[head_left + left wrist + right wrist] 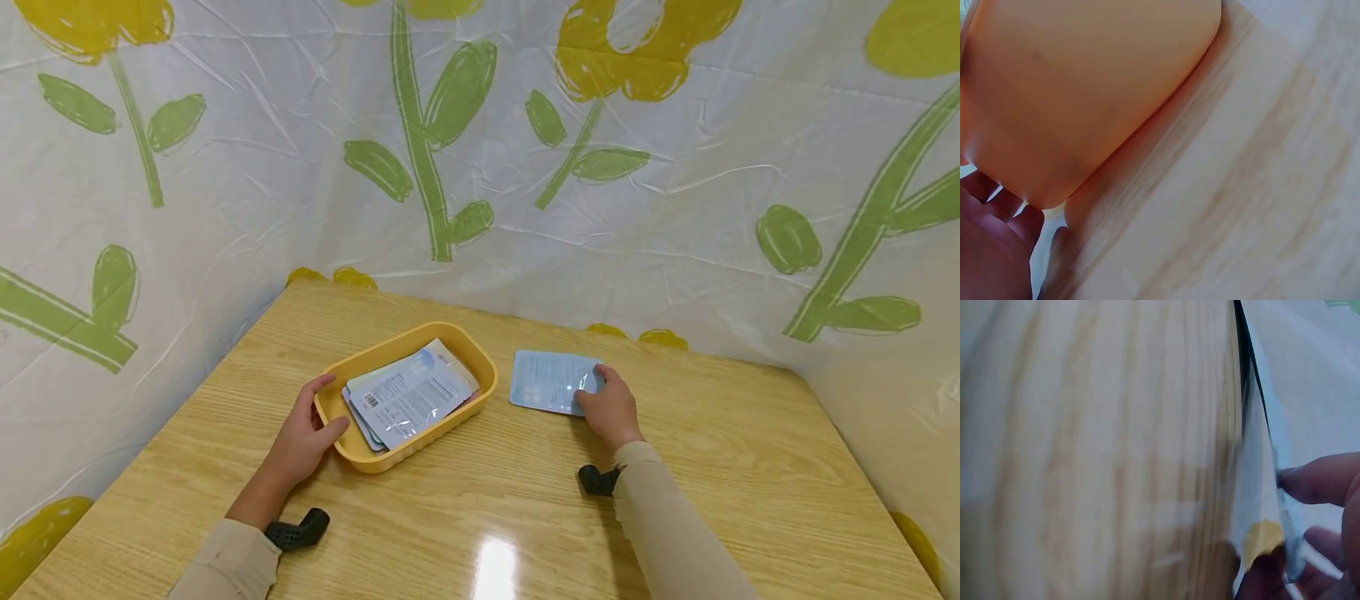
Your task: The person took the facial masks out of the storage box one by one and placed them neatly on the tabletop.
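My left hand [300, 437] grips the left end of a yellow plastic bin [467, 354], thumb over the rim. In the left wrist view, its fingers [1029, 225] touch the outer wall of the bin. Several flat printed packets lie stacked inside, the top one a pale silver-blue packet [412, 396] with a barcode. To the right of the bin, my right hand [613, 410] pinches the right edge of a light blue packet [546, 383]. Seen from the right wrist, that packet stands edge-on, with the thumb on one face and fingers behind it.
A light wood table [465, 508] lies under everything. White sheeting [510, 242] printed with yellow flowers and green stems hangs behind and at both sides. Black wrist mounts [300, 531] sit on both forearms, close above the tabletop.
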A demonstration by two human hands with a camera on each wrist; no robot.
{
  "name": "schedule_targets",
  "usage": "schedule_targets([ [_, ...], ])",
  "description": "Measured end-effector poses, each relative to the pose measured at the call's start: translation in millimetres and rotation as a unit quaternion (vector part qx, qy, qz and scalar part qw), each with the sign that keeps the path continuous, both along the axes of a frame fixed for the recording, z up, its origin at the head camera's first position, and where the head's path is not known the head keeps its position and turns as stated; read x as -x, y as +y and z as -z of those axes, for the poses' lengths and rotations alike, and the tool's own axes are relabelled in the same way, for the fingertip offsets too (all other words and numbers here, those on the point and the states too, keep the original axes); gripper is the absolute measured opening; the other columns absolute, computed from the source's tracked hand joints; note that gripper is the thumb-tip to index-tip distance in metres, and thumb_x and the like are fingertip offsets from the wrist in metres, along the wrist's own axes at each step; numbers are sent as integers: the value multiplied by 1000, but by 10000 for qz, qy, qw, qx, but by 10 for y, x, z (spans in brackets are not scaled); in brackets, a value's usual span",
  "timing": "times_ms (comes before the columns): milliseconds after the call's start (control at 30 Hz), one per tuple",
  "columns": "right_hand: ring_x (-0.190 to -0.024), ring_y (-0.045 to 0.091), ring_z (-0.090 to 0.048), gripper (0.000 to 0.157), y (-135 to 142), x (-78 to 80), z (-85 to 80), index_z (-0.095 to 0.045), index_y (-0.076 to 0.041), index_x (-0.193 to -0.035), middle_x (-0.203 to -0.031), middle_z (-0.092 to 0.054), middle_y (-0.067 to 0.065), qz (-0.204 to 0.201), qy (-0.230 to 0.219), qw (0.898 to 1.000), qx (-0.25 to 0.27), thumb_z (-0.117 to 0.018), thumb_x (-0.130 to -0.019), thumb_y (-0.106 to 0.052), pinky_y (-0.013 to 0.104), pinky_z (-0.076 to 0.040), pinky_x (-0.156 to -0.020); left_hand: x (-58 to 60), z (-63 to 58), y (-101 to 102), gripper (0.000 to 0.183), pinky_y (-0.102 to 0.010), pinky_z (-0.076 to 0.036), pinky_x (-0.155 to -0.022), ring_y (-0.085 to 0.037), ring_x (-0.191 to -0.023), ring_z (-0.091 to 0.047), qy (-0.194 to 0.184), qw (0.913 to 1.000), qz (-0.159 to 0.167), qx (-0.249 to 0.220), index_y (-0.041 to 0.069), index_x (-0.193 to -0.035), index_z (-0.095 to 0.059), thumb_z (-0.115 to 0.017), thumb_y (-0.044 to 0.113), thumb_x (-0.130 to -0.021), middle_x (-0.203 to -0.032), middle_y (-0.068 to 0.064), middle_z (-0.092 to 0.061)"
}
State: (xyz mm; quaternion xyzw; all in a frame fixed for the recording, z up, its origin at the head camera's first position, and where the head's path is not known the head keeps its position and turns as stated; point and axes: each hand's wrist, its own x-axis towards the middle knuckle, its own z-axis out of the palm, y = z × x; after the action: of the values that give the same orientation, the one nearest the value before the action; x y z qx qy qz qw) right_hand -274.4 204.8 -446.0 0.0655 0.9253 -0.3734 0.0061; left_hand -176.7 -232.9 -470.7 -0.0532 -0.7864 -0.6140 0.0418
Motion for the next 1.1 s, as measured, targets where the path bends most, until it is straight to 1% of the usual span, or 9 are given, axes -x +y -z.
schedule_targets([
  [167, -135, 52, -34, 67, 2, -22, -18, -34, 15, -146, -146, -37, 37, 50, 179, 9985, -512, -60, -92, -15, 58, -29, -112, 5, 3, -3, 69, -9, -39, -92, -42, -141, -32, -15, 9999, 23, -107, -2, -153, -19, -58, 5, -97, -159, -27, -16],
  [267, -134, 52, -35, 66, -5, -31, -46, -35, 15, -146, -145, -40, 36, 34, 303, 9980, -547, -60, -93, -15, 58, -30, -111, 8, 8, -4, 69, -8, -40, -91, -42, -141, -32, 6, 9999, 51, -150, -2, -153, -18, -58, 4, -97, -159, -28, -16],
  [433, -136, 48, -35, 66, -42, -42, -96, -32, 13, -148, -147, -40, 32, -44, 381, 9987, -348, -59, -95, -16, 57, -29, -112, 15, 18, -12, 69, -9, -39, -93, -41, -142, -31, 29, 10000, 39, -74, -1, -154, -19, -58, 4, -97, -159, -27, -16],
  [533, -134, 47, -39, 66, -64, -49, -104, -32, 12, -149, -148, -39, 31, -100, 430, 9988, -233, -60, -95, -16, 56, -33, -110, 17, 26, -16, 69, -10, -38, -94, -40, -142, -31, 34, 10000, 16, -28, 0, -154, -19, -58, 5, -97, -160, -26, -17],
  [633, -133, 45, -42, 67, -83, -53, -98, -32, 10, -149, -150, -38, 29, -179, 467, 9987, -75, -61, -96, -18, 56, -37, -107, 19, 38, -15, 69, -10, -39, -93, -41, -142, -31, 58, 9999, 59, -107, -1, -154, -19, -58, 4, -97, -159, -27, -17],
  [800, -136, 42, -39, 69, -108, -64, -95, -31, 5, -152, -153, -34, 26, -420, 547, 9974, 186, -62, -98, -25, 55, -39, -107, 24, 61, -11, 68, -9, -42, -91, -43, -140, -32, 117, 9994, 168, -295, -3, -154, -17, -56, 1, -97, -158, -29, -17],
  [867, -138, 41, -37, 69, -130, -74, -110, -31, 3, -153, -154, -34, 25, -532, 591, 9964, 295, -62, -98, -26, 55, -39, -107, 26, 66, -11, 68, -9, -41, -91, -43, -140, -32, 133, 9993, 165, -301, -3, -153, -17, -56, 1, -97, -158, -29, -17],
  [1000, -139, 41, -36, 72, -216, -106, -180, -29, 1, -155, -156, -32, 23, -766, 653, 9932, 588, -63, -99, -28, 55, -39, -107, 26, 62, -10, 68, -9, -41, -92, -43, -141, -32, 149, 9994, 158, -275, -3, -153, -17, -56, 2, -97, -159, -28, -17],
  [1100, -141, 39, -36, 75, -305, -122, -240, -26, -2, -157, -159, -29, 20, -922, 728, 9900, 785, -65, -98, -28, 51, -39, -108, 24, 59, -10, 68, -8, -41, -92, -43, -141, -32, 138, 9995, 150, -253, -3, -153, -17, -56, 2, -97, -158, -28, -17],
])
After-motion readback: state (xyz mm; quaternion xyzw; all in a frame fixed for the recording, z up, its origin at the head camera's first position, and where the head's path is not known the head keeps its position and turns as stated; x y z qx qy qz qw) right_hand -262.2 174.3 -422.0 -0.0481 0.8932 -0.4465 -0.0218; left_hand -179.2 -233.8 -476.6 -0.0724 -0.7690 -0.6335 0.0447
